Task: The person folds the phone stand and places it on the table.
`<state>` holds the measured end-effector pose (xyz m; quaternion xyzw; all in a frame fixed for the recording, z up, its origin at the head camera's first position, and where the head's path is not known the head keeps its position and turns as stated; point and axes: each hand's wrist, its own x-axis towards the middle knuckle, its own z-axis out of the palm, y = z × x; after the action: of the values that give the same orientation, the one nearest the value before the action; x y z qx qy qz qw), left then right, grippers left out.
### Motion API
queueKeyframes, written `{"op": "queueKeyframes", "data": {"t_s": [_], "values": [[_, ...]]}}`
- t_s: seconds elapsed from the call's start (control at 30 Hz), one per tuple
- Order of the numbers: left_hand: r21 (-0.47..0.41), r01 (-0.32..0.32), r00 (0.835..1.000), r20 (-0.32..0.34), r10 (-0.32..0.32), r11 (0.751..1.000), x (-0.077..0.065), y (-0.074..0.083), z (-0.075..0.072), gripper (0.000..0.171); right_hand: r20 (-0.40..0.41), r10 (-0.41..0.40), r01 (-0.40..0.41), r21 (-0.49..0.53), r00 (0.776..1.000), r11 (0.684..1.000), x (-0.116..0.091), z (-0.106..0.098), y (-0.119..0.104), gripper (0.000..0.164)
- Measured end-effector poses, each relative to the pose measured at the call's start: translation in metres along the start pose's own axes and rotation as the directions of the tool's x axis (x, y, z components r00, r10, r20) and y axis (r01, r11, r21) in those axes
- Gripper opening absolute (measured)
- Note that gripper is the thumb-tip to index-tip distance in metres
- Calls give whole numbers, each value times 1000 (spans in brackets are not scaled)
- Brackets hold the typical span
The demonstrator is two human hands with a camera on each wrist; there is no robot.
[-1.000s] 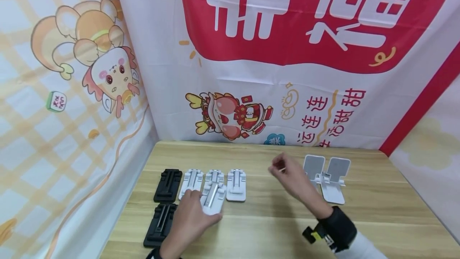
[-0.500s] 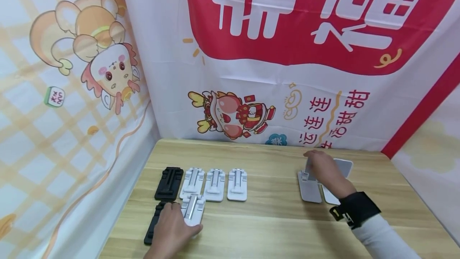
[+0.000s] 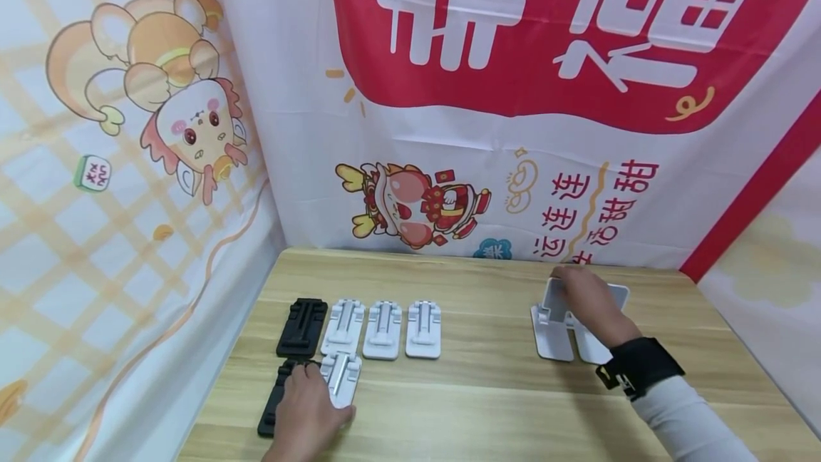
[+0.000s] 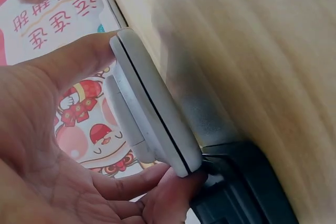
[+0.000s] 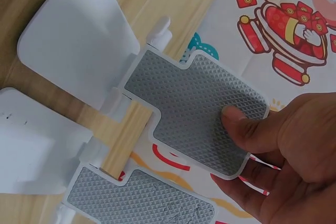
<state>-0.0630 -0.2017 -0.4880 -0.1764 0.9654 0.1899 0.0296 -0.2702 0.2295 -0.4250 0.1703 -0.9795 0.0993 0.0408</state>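
Note:
At the lower left, my left hand (image 3: 308, 408) holds a folded white phone stand (image 3: 342, 376) by its sides, thumb at one edge and fingers at the other. In the left wrist view this folded stand (image 4: 152, 103) lies close over the wood, right beside a black folded phone stand (image 4: 241, 182). My right hand (image 3: 590, 305) pinches the raised plate of an unfolded white phone stand (image 3: 553, 341) on the right. The right wrist view shows the thumb on that plate's grey textured pad (image 5: 194, 98). Beside it stands a second unfolded white phone stand (image 5: 142, 198).
Three folded white phone stands (image 3: 383, 330) lie in a row behind the left hand, with another black folded stand (image 3: 301, 326) at their left end. A printed cloth (image 3: 308, 184) hangs along the back edge of the wooden table (image 3: 474, 405).
My left hand has carried the folded white stand left and forward from above the row, lowering it beside the black one. My right hand has moved right and taken hold of the unfolded stand's plate.

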Motion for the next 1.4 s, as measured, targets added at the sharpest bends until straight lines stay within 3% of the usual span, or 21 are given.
{"op": "queueKeyframes", "data": {"t_s": [0.27,0.43,0.87,1.03,1.2,1.3,1.4], "values": [[43,-30,999,-14,31,999,-4,6,10,85,0,20,-20,9,1000,1000,0,0,-2,21],[41,-9,1000,2,9,999,-5,9,14,89,-1,24,-23,22,1000,999,-1,-1,-3,20],[47,-17,999,37,15,999,-3,6,7,94,-45,16,-16,-3,999,1000,1,1,-2,20],[44,-4,997,82,1,999,-1,8,4,93,-72,1,-2,-14,997,1000,3,2,-2,21],[130,-66,992,117,50,989,-4,14,4,93,-96,-6,6,-2,995,1000,-2,-3,-4,20],[179,-112,993,66,101,977,-9,22,0,90,-131,-45,46,7,990,999,-9,-11,-15,21],[91,-172,985,5,172,981,-13,38,-10,83,-175,-119,123,15,977,992,-14,-22,-39,21]]}}
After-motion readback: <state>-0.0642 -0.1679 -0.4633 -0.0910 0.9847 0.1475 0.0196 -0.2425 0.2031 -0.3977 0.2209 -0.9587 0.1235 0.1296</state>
